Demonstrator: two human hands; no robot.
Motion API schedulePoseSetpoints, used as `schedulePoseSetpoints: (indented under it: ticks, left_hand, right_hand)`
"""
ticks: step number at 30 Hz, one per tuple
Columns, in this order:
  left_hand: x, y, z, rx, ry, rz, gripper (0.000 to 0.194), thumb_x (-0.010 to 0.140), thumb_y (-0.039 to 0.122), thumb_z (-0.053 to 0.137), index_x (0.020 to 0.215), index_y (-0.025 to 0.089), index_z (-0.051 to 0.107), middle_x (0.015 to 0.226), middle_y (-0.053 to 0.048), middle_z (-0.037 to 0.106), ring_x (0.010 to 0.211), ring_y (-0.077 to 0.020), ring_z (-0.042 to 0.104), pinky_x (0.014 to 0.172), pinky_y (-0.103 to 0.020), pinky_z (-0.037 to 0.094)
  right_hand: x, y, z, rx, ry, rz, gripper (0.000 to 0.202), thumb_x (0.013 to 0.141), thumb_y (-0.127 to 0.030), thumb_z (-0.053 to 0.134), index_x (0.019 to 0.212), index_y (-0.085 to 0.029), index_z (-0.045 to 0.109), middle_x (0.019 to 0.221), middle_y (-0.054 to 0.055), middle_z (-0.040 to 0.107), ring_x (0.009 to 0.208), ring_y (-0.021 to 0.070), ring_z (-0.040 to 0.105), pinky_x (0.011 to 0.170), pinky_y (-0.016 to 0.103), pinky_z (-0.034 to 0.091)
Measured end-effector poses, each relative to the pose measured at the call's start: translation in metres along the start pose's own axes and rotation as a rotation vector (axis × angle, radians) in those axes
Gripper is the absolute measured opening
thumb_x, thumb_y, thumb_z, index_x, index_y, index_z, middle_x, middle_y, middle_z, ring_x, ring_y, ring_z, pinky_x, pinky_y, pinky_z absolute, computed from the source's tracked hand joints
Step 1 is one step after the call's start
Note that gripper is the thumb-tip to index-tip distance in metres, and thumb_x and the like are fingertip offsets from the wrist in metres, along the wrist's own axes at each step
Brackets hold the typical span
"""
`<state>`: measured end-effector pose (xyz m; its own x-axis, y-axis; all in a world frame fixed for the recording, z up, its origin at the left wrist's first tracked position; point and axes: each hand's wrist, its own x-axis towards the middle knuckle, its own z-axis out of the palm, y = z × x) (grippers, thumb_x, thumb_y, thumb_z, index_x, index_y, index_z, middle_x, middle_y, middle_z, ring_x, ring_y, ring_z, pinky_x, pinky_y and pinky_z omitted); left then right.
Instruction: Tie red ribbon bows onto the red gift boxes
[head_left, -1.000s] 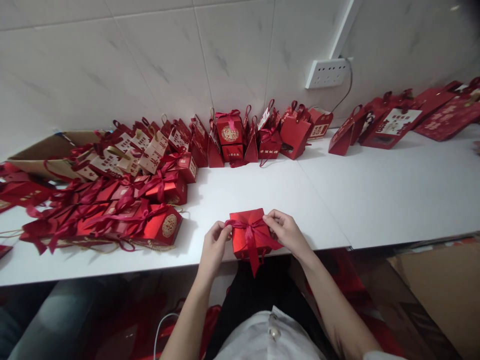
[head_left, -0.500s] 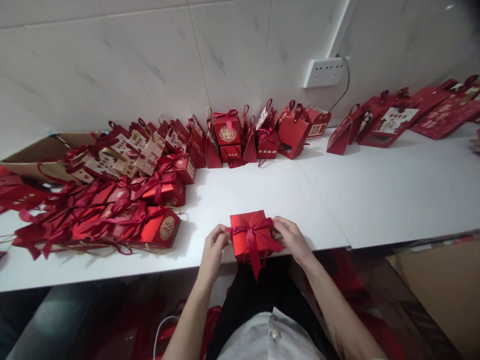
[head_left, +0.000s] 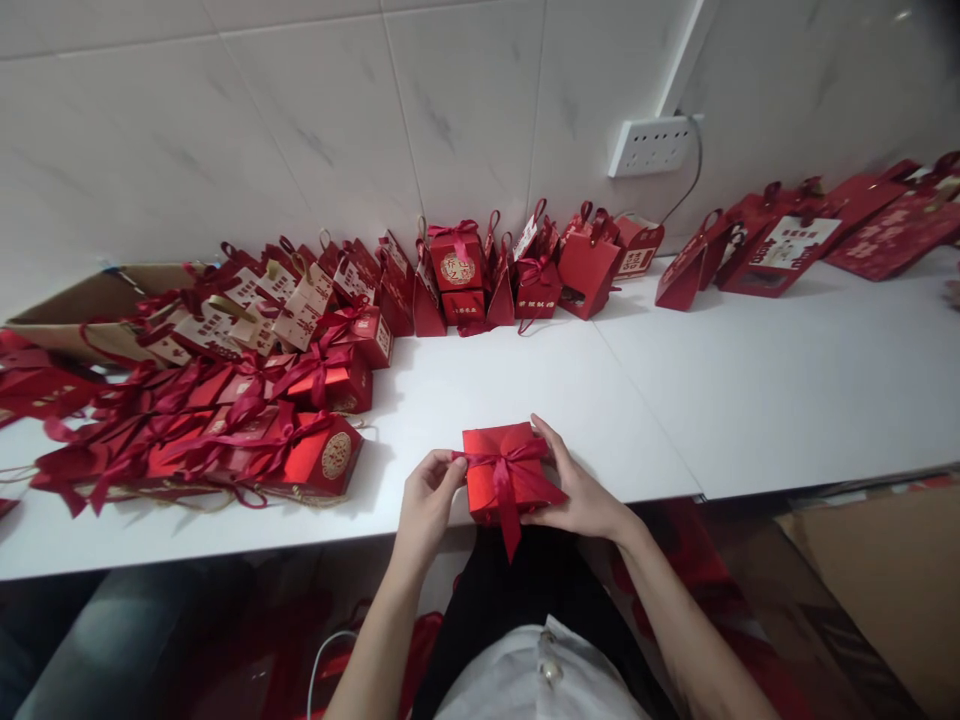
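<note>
A red gift box [head_left: 482, 497] sits at the front edge of the white table, tied with a dark red ribbon bow [head_left: 505, 485] whose tail hangs over the near side. My left hand [head_left: 429, 497] pinches the bow's left loop between thumb and fingertips at the box's left edge. Around the box's right side curves my right hand [head_left: 583, 492], one finger along the far right corner and the others near the front lower edge. The underside of the box is hidden.
Ribboned red boxes [head_left: 315, 460] crowd the left of the white table [head_left: 480, 380], beside an open cardboard box [head_left: 67, 305]. Handled red boxes [head_left: 585, 270] line the tiled wall, under a power strip [head_left: 651, 148]. Brown cardboard [head_left: 877, 580] is at lower right.
My right hand has let go of the bow's right loop and spread around the right side of the box. My left hand keeps its pinch on the left loop.
</note>
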<state>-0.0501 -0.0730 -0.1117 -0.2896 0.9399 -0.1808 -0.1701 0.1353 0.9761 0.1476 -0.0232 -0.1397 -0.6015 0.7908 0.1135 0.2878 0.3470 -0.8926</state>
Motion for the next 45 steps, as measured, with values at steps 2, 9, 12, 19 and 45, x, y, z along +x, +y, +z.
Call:
schedulePoseSetpoints:
  ticks: [2,9,12,19,45]
  left_hand:
    - [-0.004,0.002,-0.001,0.054,0.012,0.055,0.022,0.072,0.037,0.065,0.076,0.015,0.059,0.067,0.000,0.059,0.062,-0.0117,0.053,0.061,-0.023,0.044]
    - [-0.029,0.032,0.015,0.587,0.031,0.874,0.009,0.081,0.011,0.057,0.086,0.018,0.060,0.070,0.001,0.054,0.066,-0.0099,0.049,0.062,-0.021,0.040]
    - [-0.040,0.040,0.029,0.763,-0.001,1.232,0.016,0.076,0.008,0.063,0.089,0.016,0.063,0.070,0.000,0.049,0.068,-0.0118,0.045,0.061,-0.023,0.039]
    - [-0.048,0.036,0.041,0.777,-0.052,1.397,0.013,0.079,0.009,0.061,0.090,0.014,0.066,0.072,-0.002,0.048,0.071,-0.0134,0.043,0.062,-0.027,0.038]
    - [-0.059,0.032,0.085,0.654,-0.180,1.417,0.017,0.077,0.008,0.062,0.091,0.018,0.062,0.076,-0.003,0.065,0.074,-0.0145,0.056,0.068,-0.030,0.044]
  right_hand:
    - [-0.001,0.001,0.001,-0.020,0.034,-0.031,0.111,0.064,-0.035,0.078,0.145,-0.028,0.002,0.146,0.018,0.026,0.127,0.0294,0.042,0.101,0.046,0.041]
    - [-0.004,-0.010,0.003,-0.126,0.362,-0.322,0.097,0.073,-0.021,0.070,0.145,-0.032,0.005,0.142,0.013,0.030,0.132,0.0276,0.033,0.104,0.048,0.038]
    - [-0.004,-0.017,0.002,-0.145,0.468,-0.394,0.098,0.074,-0.023,0.071,0.145,-0.032,0.004,0.143,0.013,0.027,0.132,0.0291,0.033,0.104,0.051,0.038]
    - [-0.011,-0.024,0.000,-0.146,0.567,-0.390,0.096,0.075,-0.025,0.069,0.145,-0.034,0.004,0.144,0.011,0.028,0.130,0.0296,0.036,0.105,0.053,0.035]
    - [-0.065,-0.020,-0.042,-0.210,0.711,-0.326,0.091,0.076,-0.025,0.066,0.145,-0.033,0.007,0.143,0.009,0.032,0.129,0.0305,0.037,0.103,0.055,0.038]
